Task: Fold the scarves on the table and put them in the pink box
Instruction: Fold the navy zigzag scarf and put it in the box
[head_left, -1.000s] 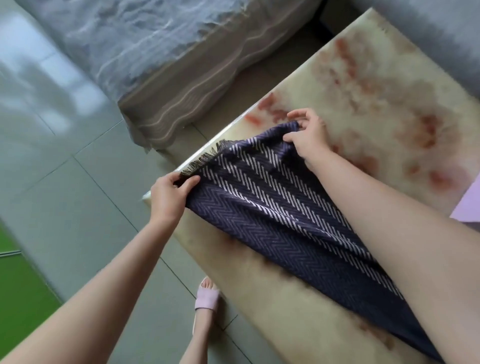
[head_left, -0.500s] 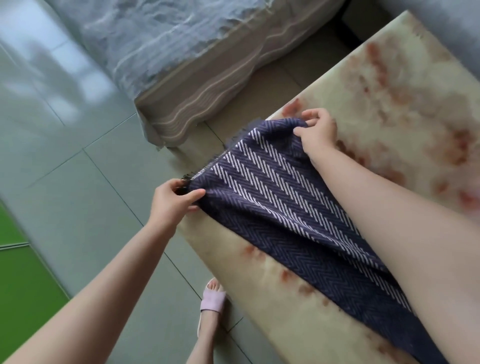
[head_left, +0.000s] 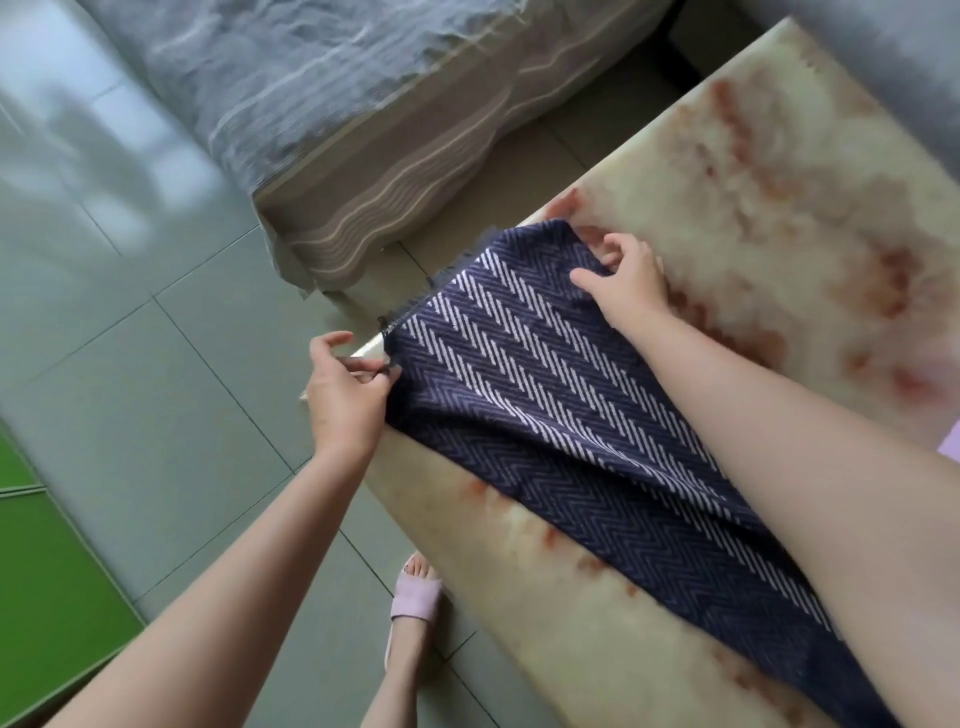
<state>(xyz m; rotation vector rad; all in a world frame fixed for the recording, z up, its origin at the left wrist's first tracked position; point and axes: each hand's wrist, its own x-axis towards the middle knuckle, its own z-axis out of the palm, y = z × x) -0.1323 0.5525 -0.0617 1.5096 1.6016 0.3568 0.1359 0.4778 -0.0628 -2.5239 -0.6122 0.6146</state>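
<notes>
**Item:** scarf (head_left: 545, 415), navy with white herringbone stripes and one fringed end.

**Location:** laid lengthwise along the marbled bench (head_left: 779, 171). The fringed end is at the bench's end edge, with the fringe overhanging above the tiled floor (head_left: 130, 338).

**Left hand** (head_left: 343, 395): the fingers pinch the scarf's near corner between the thumb and a fingertip, with the index finger lifted clear. Half a second earlier the whole hand was closed over that corner.

**Right hand** (head_left: 628, 280): the thumb lies on top of the cloth and the fingers curl round the far corner, grasping it as before. The forearm crosses above the scarf.

**Change:** the fringed end is drawn straighter between the two hands than it was earlier, when it arched slightly.

**Also present:** a foot in a pink slipper (head_left: 415, 603) on the floor beside the bench, and a grey-covered sofa (head_left: 337, 104) beyond.
</notes>
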